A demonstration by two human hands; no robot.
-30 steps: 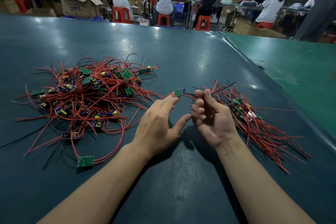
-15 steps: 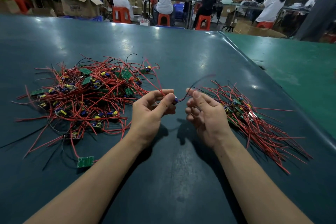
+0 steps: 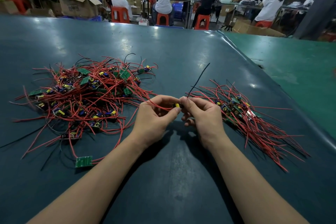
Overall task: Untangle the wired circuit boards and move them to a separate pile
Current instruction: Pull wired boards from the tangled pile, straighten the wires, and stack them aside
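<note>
Head view: tangled pile point(image 3: 85, 98) is being left on the surface point(image 3: 172, 56) to the left, sorted pile point(image 3: 249, 116) just beside the right hand point(image 3: 201, 112). One circuit board point(image 3: 177, 105) is being pinched btwn both hands at centre, left hand point(image 3: 156, 114) curled round its red wire point(image 3: 158, 106), black wire point(image 3: 199, 78) sticking up and away. Next drop is probably being set up rightward, w/ right hand nearer.

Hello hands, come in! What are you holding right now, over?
Left hand and right hand both pinching one wired board. Black wire sticking up. Red wire trails into tangled pile. Sorted pile at right.
</note>
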